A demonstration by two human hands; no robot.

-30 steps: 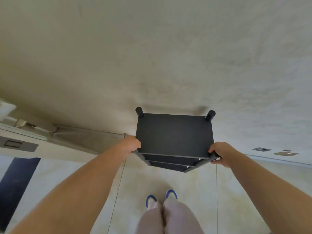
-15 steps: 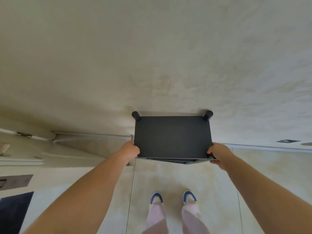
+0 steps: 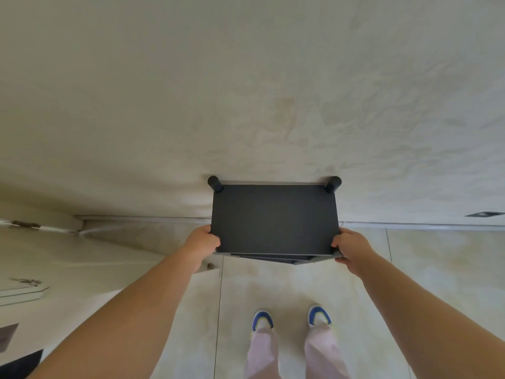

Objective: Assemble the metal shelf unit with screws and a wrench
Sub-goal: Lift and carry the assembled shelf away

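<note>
Black metal shelf unit (image 3: 273, 218): upright, centre frame, against wall (image 3: 246, 91) at 12 o'clock. Left hand (image 3: 202, 240), right hand (image 3: 351, 248): fingers curled, gripping near corners. Risk: uneven push scrapes wall.

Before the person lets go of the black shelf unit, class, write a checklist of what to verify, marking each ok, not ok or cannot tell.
1. Left hand grips the shelf unit: ok.
2. Right hand grips the opposite near corner: ok.
3. Rear posts close against the wall: ok.
4. Unit's feet flat on the floor: cannot tell, hidden below.
5. Shoes clear of the unit: ok.
6. Screws tight: cannot tell.
</note>
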